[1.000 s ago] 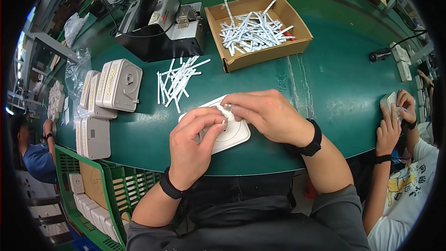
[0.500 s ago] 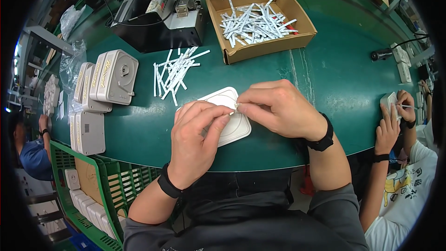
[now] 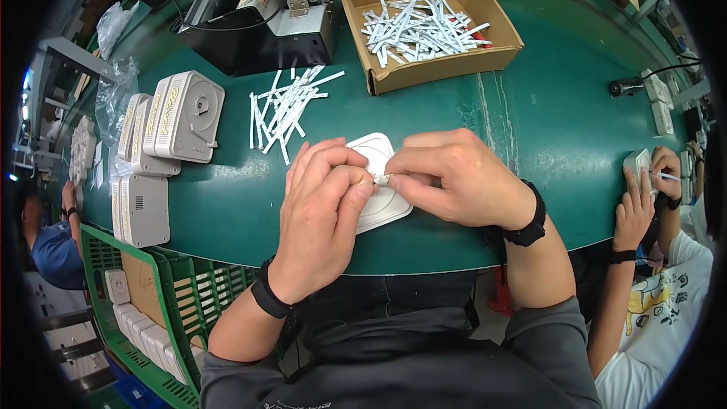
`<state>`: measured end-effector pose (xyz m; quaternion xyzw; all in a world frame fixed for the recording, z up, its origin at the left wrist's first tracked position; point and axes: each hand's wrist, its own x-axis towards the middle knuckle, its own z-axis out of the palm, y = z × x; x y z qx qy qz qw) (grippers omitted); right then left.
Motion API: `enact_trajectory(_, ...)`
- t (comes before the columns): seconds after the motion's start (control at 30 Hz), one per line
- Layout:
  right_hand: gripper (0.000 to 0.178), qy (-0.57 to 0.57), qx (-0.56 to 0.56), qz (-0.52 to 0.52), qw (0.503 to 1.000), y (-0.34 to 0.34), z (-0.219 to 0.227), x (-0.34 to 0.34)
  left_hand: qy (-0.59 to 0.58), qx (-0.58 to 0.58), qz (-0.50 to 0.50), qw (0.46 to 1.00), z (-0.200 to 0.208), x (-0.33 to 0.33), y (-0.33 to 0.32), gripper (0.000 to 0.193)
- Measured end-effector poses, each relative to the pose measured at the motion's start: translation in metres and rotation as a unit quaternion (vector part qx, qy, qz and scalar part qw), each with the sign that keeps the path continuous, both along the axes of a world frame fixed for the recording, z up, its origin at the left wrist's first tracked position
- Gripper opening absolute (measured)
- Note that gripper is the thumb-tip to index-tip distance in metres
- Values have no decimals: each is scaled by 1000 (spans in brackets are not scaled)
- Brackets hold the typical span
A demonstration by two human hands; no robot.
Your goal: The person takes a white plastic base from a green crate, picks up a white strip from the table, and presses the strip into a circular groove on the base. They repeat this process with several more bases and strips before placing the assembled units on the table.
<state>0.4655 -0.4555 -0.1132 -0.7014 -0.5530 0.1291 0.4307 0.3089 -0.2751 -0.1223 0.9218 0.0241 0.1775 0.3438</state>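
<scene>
left hand (image 3: 318, 216): centre of frame, fingers curled shut, thumb and forefinger pinching a small white piece at the tips; palm side rests over the left half of the white plate.
right hand (image 3: 454, 178): centre right, fingers closed down, thumb and forefinger meeting the left hand's tips on the same small piece.
small white strip (image 3: 381, 179): only a short stub shows between the two pinches; looks like one of the strips, too small to be sure.
white plate (image 3: 386, 208): flat rounded-square part on the green table (image 3: 530, 129), mid frame, mostly covered by both hands; top corner and lower right edge show.
change: a second ago the hands sat lower and flatter on the plate with more of it exposed; now both pinches meet above its upper middle, so the work looks to have moved from holding the plate to fitting the strip.
loose strips (image 3: 284, 106): pile on the table, upper left of the hands, untouched.
cardboard box (image 3: 432, 19): top centre, full of the same strips.
white housings (image 3: 170, 117): stacked at left, clear of the hands.
green crate (image 3: 151, 288): lower left, more white parts inside.
co-worker's hands (image 3: 644, 182): right edge, busy with another white part.
</scene>
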Motion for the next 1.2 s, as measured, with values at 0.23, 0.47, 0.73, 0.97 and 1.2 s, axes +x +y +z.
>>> enact_trajectory(0.23, 9, 6, -4, 19, 1000, 3, -3, 1, 8, 15, -9, 1000, 0, -2, 2, 10)
enact_trajectory(0.47, 11, 25, 2, 52, 998, 4, -5, 5, 15, 16, -13, 1000, 1, -3, 2, 10)
enact_trajectory(0.73, 11, 18, -1, 68, 997, 2, -7, 3, 36, 6, -32, 999, 4, -7, 4, 11)
enact_trajectory(0.97, 10, 25, 1, 88, 996, 6, -11, 4, 50, -14, -45, 998, 4, -5, 10, 9)
enact_trajectory(1.2, 11, 5, 25, 102, 994, 8, -15, 3, 73, -34, -68, 994, 8, -3, 16, 8)
